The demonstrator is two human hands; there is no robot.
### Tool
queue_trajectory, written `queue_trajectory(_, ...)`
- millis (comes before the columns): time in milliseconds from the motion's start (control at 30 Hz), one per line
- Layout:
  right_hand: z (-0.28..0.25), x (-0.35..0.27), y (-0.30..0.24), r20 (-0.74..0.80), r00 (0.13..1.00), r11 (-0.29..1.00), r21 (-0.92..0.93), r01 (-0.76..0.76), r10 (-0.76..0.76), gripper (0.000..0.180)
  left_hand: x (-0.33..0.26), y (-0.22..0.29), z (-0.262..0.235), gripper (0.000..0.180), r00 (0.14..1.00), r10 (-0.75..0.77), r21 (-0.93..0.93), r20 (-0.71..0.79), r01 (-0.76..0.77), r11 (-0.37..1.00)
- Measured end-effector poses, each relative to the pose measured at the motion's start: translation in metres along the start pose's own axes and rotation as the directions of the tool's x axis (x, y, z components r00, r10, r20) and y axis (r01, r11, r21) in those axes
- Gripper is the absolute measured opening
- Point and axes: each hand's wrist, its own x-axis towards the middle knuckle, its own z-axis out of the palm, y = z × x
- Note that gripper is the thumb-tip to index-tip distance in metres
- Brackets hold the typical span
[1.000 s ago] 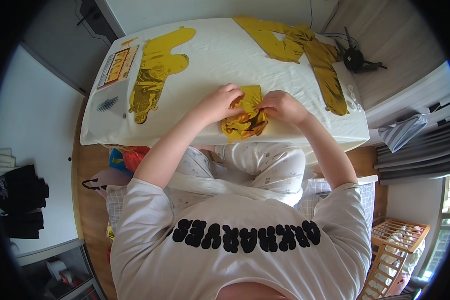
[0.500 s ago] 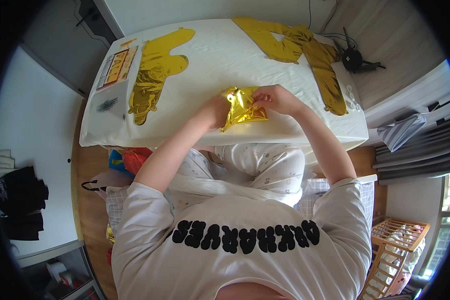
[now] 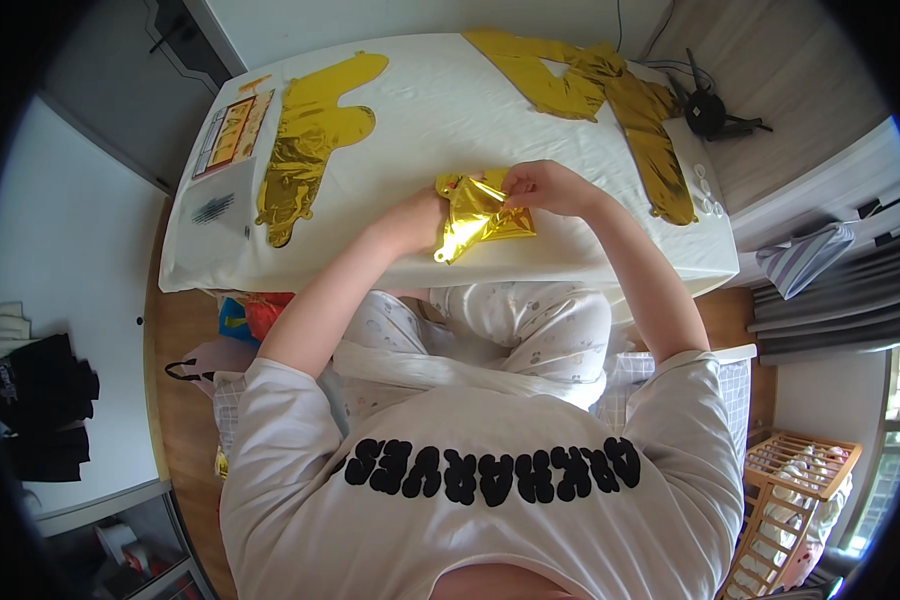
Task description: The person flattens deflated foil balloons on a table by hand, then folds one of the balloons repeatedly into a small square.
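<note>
A shiny gold foil balloon (image 3: 482, 212), folded and crumpled, is between my hands over the near middle of the table. My left hand (image 3: 427, 218) grips its left side, with most of the fingers hidden behind the foil. On the other side, my right hand (image 3: 548, 188) pinches the upper right edge of the foil between thumb and fingers. A flat gold foil balloon (image 3: 315, 140) with rounded lobes lies to the left. More flat gold foil (image 3: 570, 80) is spread at the far right, and a long gold strip (image 3: 652, 165) runs down from it toward the right edge.
The white-covered table (image 3: 420, 110) carries a printed packet (image 3: 235, 132) and a clear bag (image 3: 215, 205) at left. Small clear rings (image 3: 707, 192) lie by the right edge. A black device with legs (image 3: 708, 115) stands at the far right corner. A wooden slatted rack (image 3: 785, 500) is behind at right.
The foil between my hands has tilted and turned slightly, its lower left corner shifting left with a small tab now showing. Both hands keep their grip in nearly the same place.
</note>
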Motion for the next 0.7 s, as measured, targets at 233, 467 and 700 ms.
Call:
queue_trajectory(233, -0.004, 0.003, -0.006, 0.064, 0.997, 0.999, -0.018, -0.039, 0.040, 0.021, -0.007, 0.008, -0.018, 0.099, 0.997, -0.037, -0.264, -0.062, 0.020, 0.964)
queue_trajectory(467, -0.003, 0.009, -0.011, 0.083, 0.995, 0.995, -0.084, -0.056, 0.063, 0.021, -0.025, -0.005, -0.014, 0.040, 0.890, -0.301, -0.644, -0.341, 0.012, 0.765)
queue_trajectory(700, -0.005, 0.008, -0.005, 0.089, 0.995, 0.998, -0.047, -0.038, 0.042, 0.024, -0.057, 0.094, -0.008, 0.040, 0.847, 0.036, 0.233, -0.530, 0.104, 0.967)
